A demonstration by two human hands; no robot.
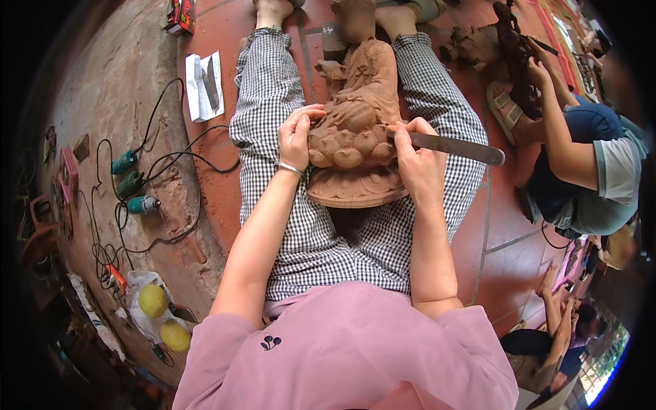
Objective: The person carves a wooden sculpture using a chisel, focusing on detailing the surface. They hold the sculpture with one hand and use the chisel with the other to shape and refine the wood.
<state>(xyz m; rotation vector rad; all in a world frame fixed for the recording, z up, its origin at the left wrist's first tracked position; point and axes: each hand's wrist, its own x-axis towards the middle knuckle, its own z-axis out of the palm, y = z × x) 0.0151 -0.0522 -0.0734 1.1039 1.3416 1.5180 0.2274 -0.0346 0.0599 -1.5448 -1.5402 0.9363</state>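
A brown carved wooden statue point(355, 116) of a seated robed figure on a lotus base lies tilted back between my legs, its base toward me. My left hand point(294, 141) is closed against the left side of the statue, fingers touching the carving just above the petals. My right hand point(422, 164) grips a long, flat metal blade point(465, 147) with a rounded end that sticks out to the right. The inner end of this tool meets the right side of the lotus base, where my fingers partly hide it.
Left of my leg lies a white box point(204, 85) with a dark blade on it. Several green power tools point(141, 204) with black cords lie farther left, near two yellow round fruits point(153, 301) on a plastic bag. Another person point(581, 150) works at the right beside a dark wood carving point(511, 48).
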